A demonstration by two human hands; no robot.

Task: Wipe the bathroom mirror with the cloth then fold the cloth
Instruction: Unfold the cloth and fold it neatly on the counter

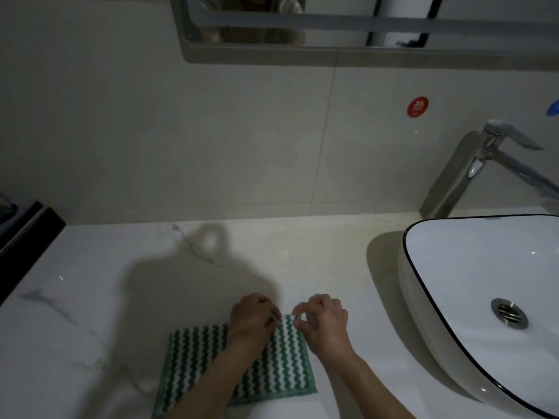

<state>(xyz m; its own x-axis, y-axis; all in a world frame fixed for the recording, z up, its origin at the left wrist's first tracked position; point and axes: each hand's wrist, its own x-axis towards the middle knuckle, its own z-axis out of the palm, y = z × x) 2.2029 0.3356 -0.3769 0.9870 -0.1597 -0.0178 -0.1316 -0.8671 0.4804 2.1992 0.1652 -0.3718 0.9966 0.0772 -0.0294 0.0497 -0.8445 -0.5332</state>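
A green and white zigzag-striped cloth (193, 355) lies folded flat on the white marble counter (90, 297), near its front edge. My left hand (252, 317) rests over the cloth's far edge and pinches it with curled fingers. My right hand (323, 320) pinches the cloth's far right corner between thumb and fingertips. Both forearms cross over the cloth and hide part of it. The mirror (332, 22) hangs on the wall at the top of the view, in a grey frame.
A white vessel basin (453, 297) with a dark rim stands at the right, with a chrome tap (496, 146) behind it. A dark object (21, 237) sits at the counter's left edge. A red round sticker (417, 106) is on the tiled wall.
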